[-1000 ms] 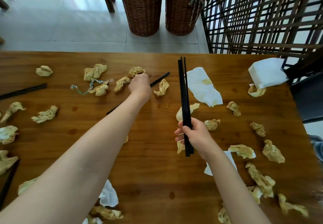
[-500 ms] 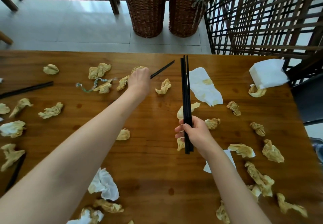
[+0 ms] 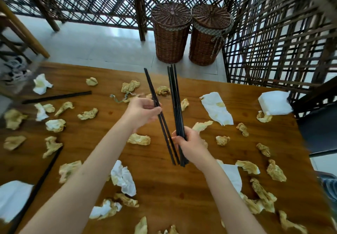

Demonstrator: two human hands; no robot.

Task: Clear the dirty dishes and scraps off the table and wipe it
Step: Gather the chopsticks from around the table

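Note:
My left hand (image 3: 143, 110) grips a pair of black chopsticks (image 3: 153, 91) lifted off the wooden table (image 3: 164, 193), tips angled up and away. Close to its right, my right hand (image 3: 188, 145) holds a bundle of several black chopsticks (image 3: 174, 97) nearly upright. The lower ends of both sets almost meet above the table's middle. More black chopsticks (image 3: 58, 96) lie at the far left, and another (image 3: 42, 177) lies near the left edge. Crumpled, stained tissues and yellowish scraps (image 3: 139, 139) are scattered all over the tabletop.
A flat stained napkin (image 3: 217, 110) lies right of the bundle, and a white tissue pack (image 3: 274, 102) sits at the far right corner. Two lidded wicker baskets (image 3: 171, 33) stand on the floor beyond the table. Wooden lattice screens (image 3: 273, 33) close off the back and right.
My left hand has picked the chopsticks off the table and carried them up toward the bundle in my right hand. The camera has tilted upward, showing more of the baskets and screens.

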